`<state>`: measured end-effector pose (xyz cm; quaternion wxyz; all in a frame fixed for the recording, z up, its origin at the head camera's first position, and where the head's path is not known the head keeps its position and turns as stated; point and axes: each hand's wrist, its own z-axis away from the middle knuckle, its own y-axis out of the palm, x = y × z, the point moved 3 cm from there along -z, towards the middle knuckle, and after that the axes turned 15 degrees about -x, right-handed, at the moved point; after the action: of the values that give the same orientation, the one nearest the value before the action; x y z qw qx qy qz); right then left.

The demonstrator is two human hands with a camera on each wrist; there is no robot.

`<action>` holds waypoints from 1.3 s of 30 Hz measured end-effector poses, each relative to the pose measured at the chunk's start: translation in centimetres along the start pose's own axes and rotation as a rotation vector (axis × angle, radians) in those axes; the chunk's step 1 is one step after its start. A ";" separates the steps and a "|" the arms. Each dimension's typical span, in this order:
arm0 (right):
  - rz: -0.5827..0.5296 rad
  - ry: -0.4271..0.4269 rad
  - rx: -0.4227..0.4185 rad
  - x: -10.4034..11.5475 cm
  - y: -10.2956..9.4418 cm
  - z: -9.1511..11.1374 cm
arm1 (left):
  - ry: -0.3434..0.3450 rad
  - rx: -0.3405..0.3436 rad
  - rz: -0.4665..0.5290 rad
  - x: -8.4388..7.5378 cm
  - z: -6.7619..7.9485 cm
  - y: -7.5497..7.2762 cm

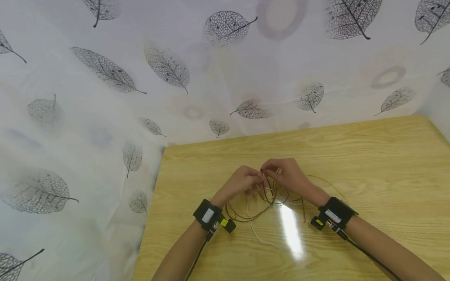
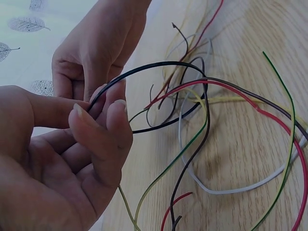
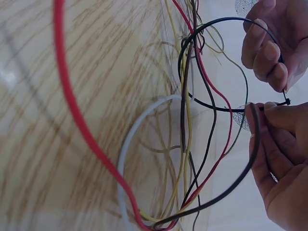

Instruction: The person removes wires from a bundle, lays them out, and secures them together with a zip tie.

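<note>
A thin black cable tie (image 2: 161,63) is bent into a loop that passes round a loose bundle of wires. My left hand (image 1: 247,180) pinches one end of it between thumb and finger. Close by, my right hand (image 1: 290,175) pinches the other end next to a small square head (image 3: 288,101); the tie's narrow tip meets that head. A dark brown wire (image 3: 231,187) curves up to the right fingertips. Red wire (image 2: 231,86), white wire (image 2: 231,191) and green-yellow wire (image 2: 290,159) hang and curl through the bundle, below and beside both hands.
The wires spread in loops over a wooden table (image 1: 197,160), with a yellow wire (image 1: 327,180) running out to the right. Behind and to the left hangs a white leaf-print curtain (image 1: 197,78). Each wrist wears a black camera strap (image 1: 337,212) with a cable along the forearm.
</note>
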<state>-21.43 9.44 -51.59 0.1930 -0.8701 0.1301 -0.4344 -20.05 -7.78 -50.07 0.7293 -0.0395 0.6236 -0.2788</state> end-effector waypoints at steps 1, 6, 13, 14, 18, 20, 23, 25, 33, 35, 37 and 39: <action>0.000 -0.004 -0.006 0.0 0.0 0.0 | -0.005 0.004 0.006 0.0 0.0 0.0; -0.021 -0.011 -0.012 0.2 0.0 -0.1 | -0.016 0.019 0.031 0.1 -0.2 0.0; -0.054 -0.010 0.015 0.2 -0.2 -0.2 | -0.035 0.010 0.028 0.4 -0.4 0.1; -0.051 -0.008 0.015 0.2 -0.2 -0.2 | -0.033 0.015 0.026 0.4 -0.4 0.0; -0.018 -0.016 0.001 0.3 -0.2 -0.4 | -0.017 0.010 0.007 0.3 -0.5 0.0; -0.013 -0.023 -0.006 0.4 -0.3 -0.5 | 0.014 -0.017 -0.028 0.3 -0.5 0.0; -0.014 -0.046 -0.023 0.6 -0.4 -0.6 | 0.092 -0.131 -0.127 0.1 -0.6 -0.3; -0.019 -0.066 -0.044 0.7 -0.5 -0.7 | 0.140 -0.231 -0.173 0.0 -0.7 -0.5; -0.017 -0.059 -0.059 1.1 -0.8 -1.0 | 0.190 -0.301 -0.044 -0.1 -0.8 -0.7; 0.000 -0.060 -0.060 1.2 -0.8 -1.1 | 0.197 -0.295 -0.033 -0.1 -1.0 -0.7; 0.015 -0.069 -0.066 1.3 -0.9 -1.1 | 0.207 -0.291 -0.029 -0.1 -1.1 -0.6; 0.033 -0.082 -0.064 1.4 -0.9 -1.3 | 0.217 -0.292 -0.038 -0.1 -1.1 -0.6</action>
<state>-21.59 9.43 -49.54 0.1772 -0.8907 0.1501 -0.3908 -21.32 -7.93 -50.00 0.6390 -0.1266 0.7314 -0.2018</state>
